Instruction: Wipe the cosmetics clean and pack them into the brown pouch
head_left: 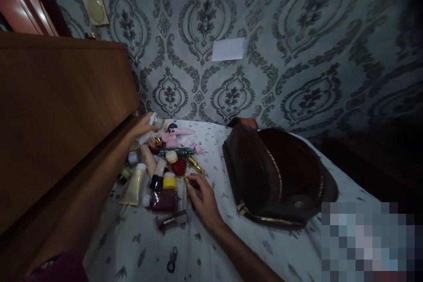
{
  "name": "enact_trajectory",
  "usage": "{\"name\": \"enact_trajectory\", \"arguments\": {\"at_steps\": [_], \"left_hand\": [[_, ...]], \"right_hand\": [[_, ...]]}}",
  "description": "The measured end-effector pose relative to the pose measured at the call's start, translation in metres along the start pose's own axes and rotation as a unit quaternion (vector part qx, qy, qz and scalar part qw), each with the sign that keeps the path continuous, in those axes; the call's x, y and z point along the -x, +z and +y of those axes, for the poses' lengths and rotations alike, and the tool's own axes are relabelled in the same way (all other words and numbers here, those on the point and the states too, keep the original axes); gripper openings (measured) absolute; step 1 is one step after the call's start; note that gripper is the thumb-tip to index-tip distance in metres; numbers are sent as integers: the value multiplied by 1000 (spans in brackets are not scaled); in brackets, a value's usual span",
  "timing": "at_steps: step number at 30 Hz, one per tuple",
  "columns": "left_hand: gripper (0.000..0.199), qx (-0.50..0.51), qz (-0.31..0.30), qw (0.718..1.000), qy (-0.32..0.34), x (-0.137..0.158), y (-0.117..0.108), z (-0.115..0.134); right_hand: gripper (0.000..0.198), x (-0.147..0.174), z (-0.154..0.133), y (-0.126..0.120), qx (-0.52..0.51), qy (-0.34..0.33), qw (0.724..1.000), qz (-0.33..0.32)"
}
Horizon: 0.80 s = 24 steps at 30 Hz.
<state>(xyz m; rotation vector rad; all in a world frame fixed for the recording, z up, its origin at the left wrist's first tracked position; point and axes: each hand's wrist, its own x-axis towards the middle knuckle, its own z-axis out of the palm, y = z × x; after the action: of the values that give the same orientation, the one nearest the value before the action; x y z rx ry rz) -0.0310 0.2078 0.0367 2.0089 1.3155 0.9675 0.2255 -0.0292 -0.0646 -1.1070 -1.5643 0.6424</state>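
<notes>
My left hand (144, 126) reaches to the far side of a pile of cosmetics, its fingers closed round a small clear-and-white item (157, 120) whose kind I cannot make out. Low over the near right of the pile, my right hand (204, 200) pinches a small gold tube (186, 180). Close to its fingers lie a gold lipstick-like tube (195, 165), a red round jar (179, 167) and a yellow jar (169, 181). A cream squeeze tube (135, 185), a dark red bottle (163, 201) and a dark green tube (176, 152) lie among them.
To the right an open dark brown bag (254, 176) stands on the patterned white sheet (211, 246). A wooden cabinet (66, 97) borders the left side, and a patterned wall (198, 17) rises behind. A black clip-like object (172, 259) lies in front.
</notes>
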Motion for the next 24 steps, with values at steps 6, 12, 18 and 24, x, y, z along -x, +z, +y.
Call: {"name": "enact_trajectory", "arguments": {"at_steps": [6, 12, 18, 24], "left_hand": [[65, 256, -42, 965, 30, 63, 17, 72], [77, 323, -124, 938, 1, 135, 61, 133], [63, 187, -154, 967, 82, 178, 95, 152], [37, 27, -87, 989, 112, 193, 85, 157]], "right_hand": [[26, 1, -9, 0, -28, 2, 999, 42], [65, -10, -43, -3, -178, 31, 983, 27], [55, 4, -61, -16, -250, 48, 966, 36], [55, 28, -57, -26, -226, 68, 970, 54]]}}
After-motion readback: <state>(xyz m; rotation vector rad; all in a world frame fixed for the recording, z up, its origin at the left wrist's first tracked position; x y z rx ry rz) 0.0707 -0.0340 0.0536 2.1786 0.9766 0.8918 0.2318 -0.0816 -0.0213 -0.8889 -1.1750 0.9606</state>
